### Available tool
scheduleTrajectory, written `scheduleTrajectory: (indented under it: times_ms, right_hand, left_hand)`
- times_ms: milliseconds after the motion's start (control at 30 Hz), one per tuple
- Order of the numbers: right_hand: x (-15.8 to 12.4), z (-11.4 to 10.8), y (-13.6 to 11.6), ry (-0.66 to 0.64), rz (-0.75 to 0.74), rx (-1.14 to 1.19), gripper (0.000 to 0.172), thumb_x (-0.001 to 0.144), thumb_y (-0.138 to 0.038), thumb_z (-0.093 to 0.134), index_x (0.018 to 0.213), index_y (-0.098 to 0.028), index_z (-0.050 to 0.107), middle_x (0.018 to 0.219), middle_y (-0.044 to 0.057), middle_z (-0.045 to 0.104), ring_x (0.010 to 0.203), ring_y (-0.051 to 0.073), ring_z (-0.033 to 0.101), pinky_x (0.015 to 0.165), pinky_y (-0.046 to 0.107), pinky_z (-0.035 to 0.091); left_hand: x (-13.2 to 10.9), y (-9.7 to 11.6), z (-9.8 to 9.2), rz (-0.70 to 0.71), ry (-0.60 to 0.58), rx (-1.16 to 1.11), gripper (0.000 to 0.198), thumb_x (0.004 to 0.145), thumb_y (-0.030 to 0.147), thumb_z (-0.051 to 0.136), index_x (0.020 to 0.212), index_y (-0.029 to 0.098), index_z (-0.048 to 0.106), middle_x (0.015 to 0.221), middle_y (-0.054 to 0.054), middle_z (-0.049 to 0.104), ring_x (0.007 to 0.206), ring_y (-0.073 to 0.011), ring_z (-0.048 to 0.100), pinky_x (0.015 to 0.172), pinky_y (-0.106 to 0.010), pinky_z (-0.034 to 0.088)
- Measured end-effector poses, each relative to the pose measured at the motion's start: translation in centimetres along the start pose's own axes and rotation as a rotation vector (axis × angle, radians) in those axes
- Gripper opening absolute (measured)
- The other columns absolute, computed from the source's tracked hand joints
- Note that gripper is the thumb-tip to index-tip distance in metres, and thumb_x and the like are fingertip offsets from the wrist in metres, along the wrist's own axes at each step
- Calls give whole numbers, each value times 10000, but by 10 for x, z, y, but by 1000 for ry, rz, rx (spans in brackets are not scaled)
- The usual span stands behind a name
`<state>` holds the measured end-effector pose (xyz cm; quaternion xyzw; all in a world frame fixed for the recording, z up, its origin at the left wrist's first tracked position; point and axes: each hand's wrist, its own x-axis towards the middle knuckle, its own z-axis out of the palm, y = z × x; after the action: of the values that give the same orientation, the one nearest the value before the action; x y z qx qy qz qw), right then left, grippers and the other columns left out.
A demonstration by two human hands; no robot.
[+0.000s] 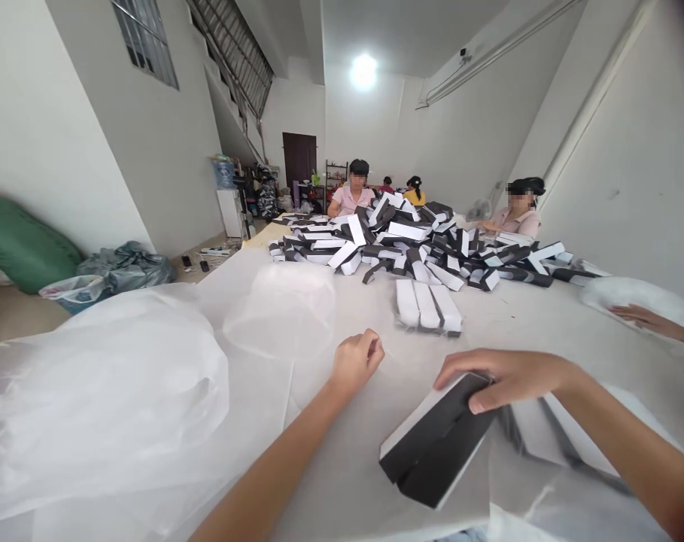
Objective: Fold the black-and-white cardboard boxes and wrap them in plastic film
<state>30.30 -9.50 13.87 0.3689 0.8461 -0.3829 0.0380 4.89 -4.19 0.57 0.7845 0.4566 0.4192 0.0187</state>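
Observation:
My right hand (pixel 505 376) grips the upper end of a long black-and-white cardboard box (pixel 440 444), thumb on its black face and fingers over the far edge. The box lies tilted above the near side of the white-covered table. My left hand (pixel 357 360) is closed with its fingers curled, apart from the box; whatever may be inside it is hidden. Beyond it, a clear-wrapped pack of three white boxes (pixel 429 307) rests on the table. Under my right forearm lie more wrapped boxes (pixel 536 429), partly covered by the arm.
A large heap of black-and-white boxes (pixel 398 233) covers the far table. White plastic bags (pixel 110 391) spread over the left side. At right, another person's hand (pixel 646 316) touches a plastic bag (pixel 652 293). Two people sit behind the heap. A green sack (pixel 25 241) stands on the floor.

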Motion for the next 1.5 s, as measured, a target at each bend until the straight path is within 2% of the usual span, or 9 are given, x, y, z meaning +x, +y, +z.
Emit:
scheduleTrajectory:
  times_ms: [200,433,600,800,967,1100,1200,1333,1500]
  right_hand:
    - [-23,53,19,488,304,155,518,843,-576,486,1293,-322,525,1209,44,593,973,233,591,784,320,495]
    - [-35,72,32,987,487,43,528,827,-603,473,1259,-309,542,1078,26,650,753,193,582,642,307,488]
    - [-17,89,26,920,489,17,509,844,-623,442,1257,-334,518,1222,23,582,693,176,553,639,334,497]
    - [5,103,35,991,521,-71,540,895,-571,369,1351,-283,388,1270,98,488,892,240,579,833,400,495]
    - [13,119,38,606,382,-37,610,918,-491,359,1471,-321,167,1364,89,379,842,187,596,793,349,509]
    - [22,123,32,517,333,-140,698,899,-416,405,1495,-348,49,1346,81,377,935,199,586,781,321,490]
    - [33,114,29,524,402,-208,697,892,-404,400,1499,-282,79,1191,105,473,831,207,584,690,324,472]
    - [47,100,27,579,526,-258,543,891,-411,390,1396,-227,313,984,92,523,653,189,537,590,309,424]
    - [57,97,26,640,439,-198,498,906,-430,389,1375,-284,302,986,65,533,629,158,538,610,291,430]
  left_hand:
    - [-1,14,-5,56,60,-10,172,897,220,382,765,205,490,610,32,564,534,-100,497,537,-224,333]
    - [-1,13,-4,3,36,-75,184,915,246,356,780,206,474,613,45,545,530,-87,469,534,-211,326]
    - [-6,16,-1,-19,4,-155,188,924,270,361,792,208,480,647,39,571,567,-88,483,560,-210,346]
    - [-10,20,1,-50,-35,-254,208,923,301,363,789,212,495,661,33,584,583,-92,494,579,-213,373]
    - [-15,21,4,-26,-70,-238,204,915,280,379,770,209,502,634,38,577,576,-91,509,550,-202,368]
    - [-19,20,8,100,-68,-205,190,904,244,405,740,205,493,612,39,571,551,-88,503,550,-201,373]
    - [-20,20,11,201,-43,-138,180,883,207,426,714,204,487,590,38,566,527,-89,500,547,-208,369]
    - [-22,20,14,268,-26,-64,153,856,183,438,716,208,496,581,33,576,506,-95,505,535,-220,370]
    - [-23,20,15,280,-14,-45,158,851,183,436,708,208,497,572,30,581,493,-98,505,508,-226,359]
